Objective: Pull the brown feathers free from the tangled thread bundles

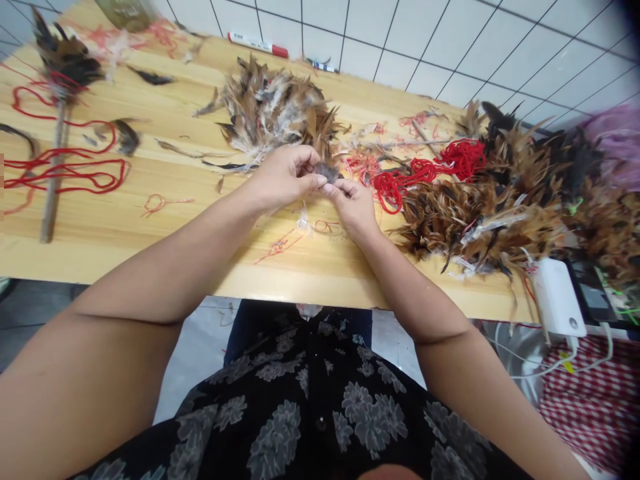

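Over the middle of the wooden table, my two hands meet at a small grey-brown feather tuft. Fingers of my left hand pinch its left side. My right hand pinches the lower right side, thumb close to the left thumb. Just beyond my left hand lies a round heap of brown and whitish feathers. Tangled red cord lies to the right of my right hand. Farther right is a large pile of brown feathers.
At left, a stick with dark feathers bound at its top lies beside looped red cord. Markers rest along the tiled wall. A white power bank with cables sits at the right front edge. Thread scraps lie near me.
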A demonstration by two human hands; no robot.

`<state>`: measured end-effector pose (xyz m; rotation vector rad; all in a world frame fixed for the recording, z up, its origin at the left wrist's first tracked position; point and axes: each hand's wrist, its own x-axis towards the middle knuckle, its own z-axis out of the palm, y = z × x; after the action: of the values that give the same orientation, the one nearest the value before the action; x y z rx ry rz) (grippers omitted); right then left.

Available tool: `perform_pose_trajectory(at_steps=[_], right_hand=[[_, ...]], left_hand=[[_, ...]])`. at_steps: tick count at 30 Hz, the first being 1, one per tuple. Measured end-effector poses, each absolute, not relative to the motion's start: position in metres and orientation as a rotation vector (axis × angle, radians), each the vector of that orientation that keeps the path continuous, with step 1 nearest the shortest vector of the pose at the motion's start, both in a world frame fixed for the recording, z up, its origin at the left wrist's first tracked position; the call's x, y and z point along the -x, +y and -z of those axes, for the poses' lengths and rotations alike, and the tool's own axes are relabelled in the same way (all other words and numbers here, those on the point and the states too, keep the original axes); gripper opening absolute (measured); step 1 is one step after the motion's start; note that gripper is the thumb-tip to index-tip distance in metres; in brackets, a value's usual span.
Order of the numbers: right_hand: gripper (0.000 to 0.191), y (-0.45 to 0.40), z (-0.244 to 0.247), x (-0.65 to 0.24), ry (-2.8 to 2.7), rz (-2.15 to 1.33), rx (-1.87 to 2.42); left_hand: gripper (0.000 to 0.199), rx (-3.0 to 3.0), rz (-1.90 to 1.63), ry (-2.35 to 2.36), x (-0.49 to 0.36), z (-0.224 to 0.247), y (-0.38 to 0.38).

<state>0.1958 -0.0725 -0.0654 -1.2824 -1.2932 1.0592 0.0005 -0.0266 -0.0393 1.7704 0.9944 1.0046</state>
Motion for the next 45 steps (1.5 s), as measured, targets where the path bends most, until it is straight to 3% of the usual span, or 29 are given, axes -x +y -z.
perform_pose_trajectory(at_steps=[8,16,26,34,39,45], right_hand=[[0.051,-0.071,0.077,-0.202,-1.319,-1.082,1.177],[0.072,-0.074,0.069,-0.203,-1.357,-1.167,1.106],[0.063,-0.074,0.069,-0.203,-1.352,-1.216,1.078],[0.059,-0.068,0.068,-0.211,-1.142,-1.072,1.263],[0.06,-0.064,0.067,-0.212,-1.108,-0.984,1.254],[0.061,-0.056,0.091,-0.215,-1.152,-0.936,1.209]], left_hand=[[0.026,-1.611,-0.896,0.878,0.001,0.035,-0.022],[0.028,-1.44,-0.861,0.772,-0.001,0.034,-0.027],[0.02,-1.54,-0.895,0.807,-0.003,0.04,-0.021],[0.031,-1.737,-1.33,1.241,0.022,0.006,-0.005],[0.041,-2.055,-1.147,1.418,0.024,0.025,0.001],[0.025,-2.177,-0.85,1.532,0.009,0.043,-0.012]])
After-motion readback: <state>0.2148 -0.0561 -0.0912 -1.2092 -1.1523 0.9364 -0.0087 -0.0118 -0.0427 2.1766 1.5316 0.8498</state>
